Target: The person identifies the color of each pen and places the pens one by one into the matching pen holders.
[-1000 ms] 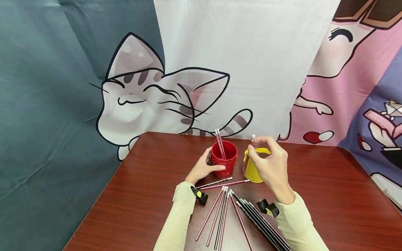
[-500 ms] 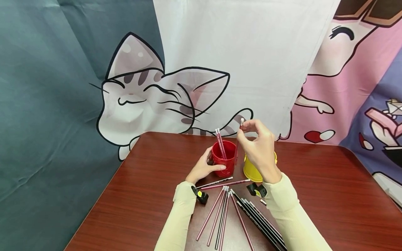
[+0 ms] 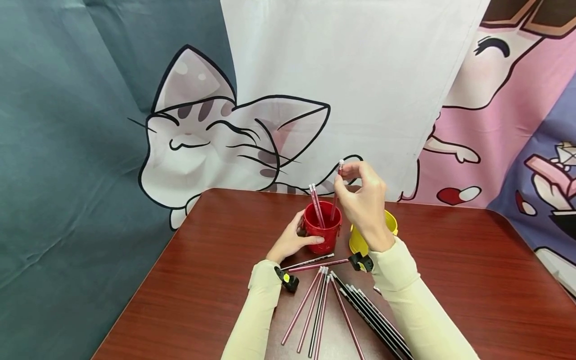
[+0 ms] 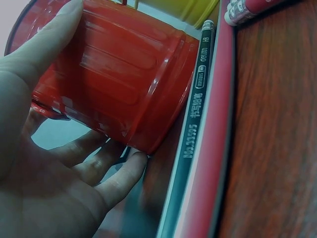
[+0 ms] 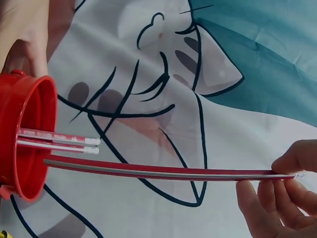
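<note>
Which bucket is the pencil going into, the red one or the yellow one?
The red bucket. The right hand holds the pencil with its tip inside it, and the left hand grips it. The yellow bucket stands beside, untouched.

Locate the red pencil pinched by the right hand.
In the head view, the red pencil stands near table centre, its lower end inside the red metal bucket, left of the yellow bucket, its eraser end pinched by the right hand.
</note>
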### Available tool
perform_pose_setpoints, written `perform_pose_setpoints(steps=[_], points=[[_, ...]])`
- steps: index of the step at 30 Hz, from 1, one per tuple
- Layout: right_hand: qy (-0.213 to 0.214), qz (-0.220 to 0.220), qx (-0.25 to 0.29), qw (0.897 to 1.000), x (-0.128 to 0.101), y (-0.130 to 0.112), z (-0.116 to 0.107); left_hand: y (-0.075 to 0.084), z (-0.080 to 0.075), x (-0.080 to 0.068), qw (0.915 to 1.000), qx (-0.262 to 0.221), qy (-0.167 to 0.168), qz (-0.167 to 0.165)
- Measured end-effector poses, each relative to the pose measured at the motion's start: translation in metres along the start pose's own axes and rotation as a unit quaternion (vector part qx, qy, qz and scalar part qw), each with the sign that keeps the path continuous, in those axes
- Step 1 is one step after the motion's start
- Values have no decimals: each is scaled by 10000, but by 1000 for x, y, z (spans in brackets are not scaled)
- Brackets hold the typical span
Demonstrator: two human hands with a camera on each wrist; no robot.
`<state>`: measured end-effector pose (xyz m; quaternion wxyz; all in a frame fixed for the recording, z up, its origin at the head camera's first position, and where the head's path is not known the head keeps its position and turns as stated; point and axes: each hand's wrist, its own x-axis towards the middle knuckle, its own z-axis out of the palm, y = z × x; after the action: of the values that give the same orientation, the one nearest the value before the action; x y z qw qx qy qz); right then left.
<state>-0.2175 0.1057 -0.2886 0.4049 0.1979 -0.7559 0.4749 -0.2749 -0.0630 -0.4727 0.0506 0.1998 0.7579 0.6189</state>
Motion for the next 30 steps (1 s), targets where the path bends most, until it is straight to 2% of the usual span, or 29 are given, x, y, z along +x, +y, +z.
perform_pose_setpoints(steps=[5, 9, 20, 30], points=[[-66, -38, -22, 10000, -3, 12, 7, 17, -3, -6, 9998, -134, -176, -20], [-122, 28, -67, 9999, -7, 16, 10, 25, -4, -9, 9998, -19, -217, -29], [-528, 358, -106, 9979, -21, 24, 14, 25, -2, -9, 9994, -179, -312, 26], [-664, 559, -115, 9962, -36, 34, 17, 26, -4, -11, 9993, -147, -331, 72]])
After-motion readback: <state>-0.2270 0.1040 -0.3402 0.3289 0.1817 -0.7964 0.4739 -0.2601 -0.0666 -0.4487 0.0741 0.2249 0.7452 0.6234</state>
